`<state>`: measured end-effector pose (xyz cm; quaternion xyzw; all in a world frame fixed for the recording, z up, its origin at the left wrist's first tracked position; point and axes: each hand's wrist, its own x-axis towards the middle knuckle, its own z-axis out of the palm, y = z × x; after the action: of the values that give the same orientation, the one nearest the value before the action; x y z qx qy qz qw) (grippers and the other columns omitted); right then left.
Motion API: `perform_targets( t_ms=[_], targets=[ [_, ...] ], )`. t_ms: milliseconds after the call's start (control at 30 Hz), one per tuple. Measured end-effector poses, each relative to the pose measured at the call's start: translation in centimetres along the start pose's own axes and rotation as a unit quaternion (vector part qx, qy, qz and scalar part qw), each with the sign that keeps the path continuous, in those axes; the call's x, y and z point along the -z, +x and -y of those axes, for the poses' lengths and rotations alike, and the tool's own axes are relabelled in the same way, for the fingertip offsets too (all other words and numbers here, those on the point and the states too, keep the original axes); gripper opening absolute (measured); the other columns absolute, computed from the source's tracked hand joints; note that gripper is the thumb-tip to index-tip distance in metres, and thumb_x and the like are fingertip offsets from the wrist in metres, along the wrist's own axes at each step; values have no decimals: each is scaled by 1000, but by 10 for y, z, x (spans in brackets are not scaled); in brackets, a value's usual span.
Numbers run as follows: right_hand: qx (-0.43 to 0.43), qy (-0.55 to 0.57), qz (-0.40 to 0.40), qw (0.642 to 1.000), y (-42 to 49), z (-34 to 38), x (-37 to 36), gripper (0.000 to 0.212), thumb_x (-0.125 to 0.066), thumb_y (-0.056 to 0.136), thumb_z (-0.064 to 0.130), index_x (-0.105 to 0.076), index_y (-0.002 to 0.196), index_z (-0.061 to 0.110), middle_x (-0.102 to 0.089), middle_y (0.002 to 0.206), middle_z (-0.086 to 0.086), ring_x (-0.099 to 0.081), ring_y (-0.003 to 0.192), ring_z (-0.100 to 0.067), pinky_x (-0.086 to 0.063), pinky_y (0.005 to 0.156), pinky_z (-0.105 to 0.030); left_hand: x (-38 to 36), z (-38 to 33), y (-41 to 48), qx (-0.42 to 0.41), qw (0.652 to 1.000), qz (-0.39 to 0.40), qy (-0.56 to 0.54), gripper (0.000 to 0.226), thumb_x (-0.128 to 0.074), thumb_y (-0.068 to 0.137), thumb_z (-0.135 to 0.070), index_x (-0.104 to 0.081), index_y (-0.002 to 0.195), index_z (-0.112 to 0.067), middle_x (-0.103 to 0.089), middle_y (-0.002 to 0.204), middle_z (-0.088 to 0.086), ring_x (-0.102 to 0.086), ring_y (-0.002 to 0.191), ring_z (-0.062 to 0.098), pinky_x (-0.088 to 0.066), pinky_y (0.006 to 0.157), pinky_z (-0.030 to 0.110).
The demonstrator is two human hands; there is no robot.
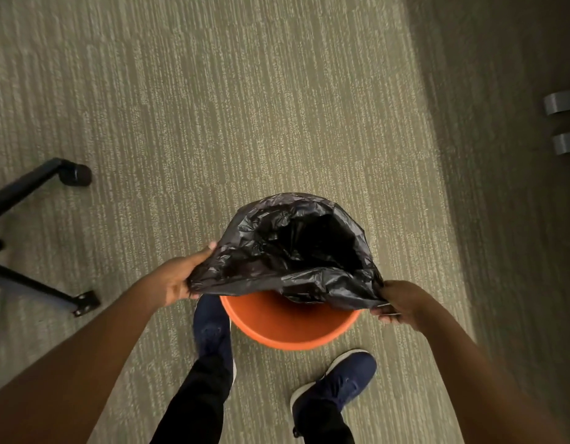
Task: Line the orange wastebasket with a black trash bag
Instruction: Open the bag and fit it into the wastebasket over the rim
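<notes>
Standing over an orange wastebasket (286,328) on a striped grey-green carpet (213,107), a person holds a black trash bag (286,251) open above it with both bare hands. The left hand (178,280) grips the bag's edge at its left side, thumb on top of the plastic and fingers curled beneath it, just beyond the basket's left rim. The right hand (402,302) pinches the opposite edge at the bag's right side, closed tight on a bunched fold of plastic beside the basket's right rim. The hands are well apart, with the near hem stretched between them. The bag's mouth gapes toward the camera, showing a dark hollow inside, and its crinkled far side drapes over the back half of the basket, hiding the far rim. The near half of the basket remains uncovered, its orange inner wall and front rim plainly showing below the stretched hem. Whether the bottom of the bag reaches down into the basket cannot be told. Two dark blue shoes stand close to the basket: the left shoe (211,331) touching or just beside its left wall, the right shoe (338,389) near its front. Black chair legs (37,181) with a caster sit well off to the left, and two grey furniture feet (565,123) lie in shadow at the right edge.
</notes>
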<state>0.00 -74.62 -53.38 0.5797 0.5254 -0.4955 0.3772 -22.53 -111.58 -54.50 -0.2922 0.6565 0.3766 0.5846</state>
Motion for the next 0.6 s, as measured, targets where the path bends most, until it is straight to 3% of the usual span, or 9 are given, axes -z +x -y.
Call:
perform_targets(
  t_ms=[100, 200, 333, 500, 600],
  targets=[
    [-10, 11, 28, 1000, -11, -10, -6, 16, -52, 100, 14, -66, 98, 7, -74, 73, -9, -69, 61, -19, -53, 54, -25, 6, 20, -9, -14, 999, 49, 9, 54, -76, 68, -57, -72, 101, -15, -76, 90, 6, -64, 77, 21, -46, 68, 32],
    [-20, -6, 63, 998, -20, -17, -12, 17, -53, 100, 17, -68, 100, 9, -76, 77, -5, -70, 66, -18, -52, 58, -25, 8, 38, -15, -15, 996, 78, 33, 49, -84, 70, -34, -68, 110, -9, -71, 77, 4, -58, 61, 18, -48, 58, 30],
    [-41, -62, 107, 992, -28, -28, -28, 20, -60, 95, 22, -74, 91, 8, -77, 78, -2, -68, 65, -14, -50, 60, -23, -2, 58, -20, 0, 992, 93, 88, 21, -74, 88, -11, -62, 105, -5, -64, 68, 7, -59, 56, 19, -48, 54, 30],
    [-65, -91, 134, 985, -28, -42, -56, 20, -58, 94, 23, -74, 92, 10, -79, 80, 0, -70, 70, -15, -51, 63, -24, -30, 76, -25, 11, 987, 96, 127, 7, -60, 95, -1, -58, 101, -5, -61, 68, 11, -57, 57, 21, -46, 54, 30],
    [-68, -102, 128, 984, -25, -51, -78, 21, -55, 95, 25, -72, 92, 13, -79, 74, 3, -70, 66, -11, -51, 63, -21, -47, 87, -24, 16, 980, 103, 171, 3, -61, 94, -3, -64, 94, -4, -62, 67, 8, -57, 54, 17, -47, 50, 26]
  ],
)
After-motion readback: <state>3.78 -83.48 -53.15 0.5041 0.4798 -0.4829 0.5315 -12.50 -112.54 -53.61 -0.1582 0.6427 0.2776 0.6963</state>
